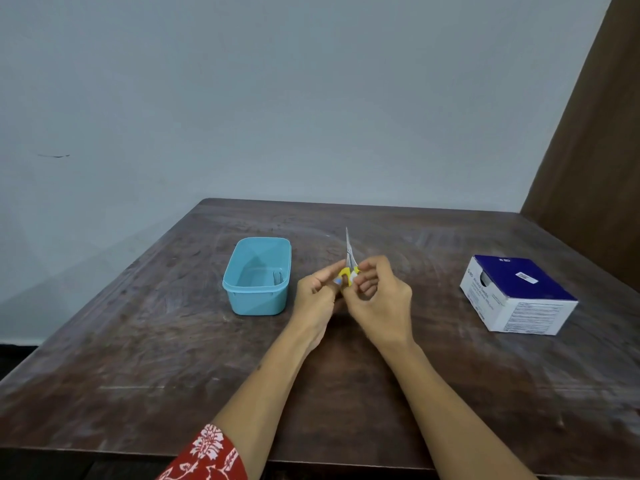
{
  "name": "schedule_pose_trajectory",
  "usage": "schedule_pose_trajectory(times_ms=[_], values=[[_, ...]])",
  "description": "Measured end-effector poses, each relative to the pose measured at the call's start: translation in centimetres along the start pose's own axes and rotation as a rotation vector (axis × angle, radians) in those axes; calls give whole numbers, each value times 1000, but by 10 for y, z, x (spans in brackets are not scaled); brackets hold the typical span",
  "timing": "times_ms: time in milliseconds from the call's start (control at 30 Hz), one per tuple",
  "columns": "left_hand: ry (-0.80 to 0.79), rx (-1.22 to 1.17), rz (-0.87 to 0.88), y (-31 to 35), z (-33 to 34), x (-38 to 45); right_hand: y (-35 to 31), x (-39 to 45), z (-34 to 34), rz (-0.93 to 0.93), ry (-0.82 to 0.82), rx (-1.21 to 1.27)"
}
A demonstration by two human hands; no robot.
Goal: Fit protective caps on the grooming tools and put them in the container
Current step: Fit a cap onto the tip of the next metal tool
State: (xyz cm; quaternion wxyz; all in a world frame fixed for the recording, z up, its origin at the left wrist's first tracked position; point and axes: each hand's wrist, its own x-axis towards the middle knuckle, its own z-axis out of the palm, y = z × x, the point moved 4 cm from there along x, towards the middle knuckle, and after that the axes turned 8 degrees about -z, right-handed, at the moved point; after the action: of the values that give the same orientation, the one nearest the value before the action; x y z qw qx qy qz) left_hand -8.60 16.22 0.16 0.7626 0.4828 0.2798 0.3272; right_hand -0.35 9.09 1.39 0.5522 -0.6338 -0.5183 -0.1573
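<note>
While both forearms reach forward over a dark, scuffed wooden table (173,358), the two hands meet near its middle around a small pair of scissors (349,261); the scissors have yellow handles and thin silver blades that point up and away from the person, bare of any cap; the left hand (317,292) has its fingers curled, pinching the yellow handles from the left side, with something small and pale blue showing between its fingertips, too blurred to identify; the right hand (381,299) also curls its fingers in around the handles from the right; just to the left of the hands sits a light blue rectangular plastic container (258,299), open at the top, with nothing clearly visible inside; well to the right lies a blue and white cardboard box (519,296) with printed text; a red sleeve (207,455) with a white floral pattern covers the left upper arm at the bottom edge; a pale grey-blue wall (277,98) rises behind the table.
</note>
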Motion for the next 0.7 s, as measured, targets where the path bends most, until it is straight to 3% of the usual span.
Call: schedule_pose_trajectory(times_ms=[200,533,700], values=[[-13,25,30,-3,1,2,1,3,-4,-31,94,42],[-76,-54,-3,-2,-1,5,-2,3,-4,-126,72,-14],[-32,-48,21,0,-2,4,-6,3,-2,-184,41,-50]])
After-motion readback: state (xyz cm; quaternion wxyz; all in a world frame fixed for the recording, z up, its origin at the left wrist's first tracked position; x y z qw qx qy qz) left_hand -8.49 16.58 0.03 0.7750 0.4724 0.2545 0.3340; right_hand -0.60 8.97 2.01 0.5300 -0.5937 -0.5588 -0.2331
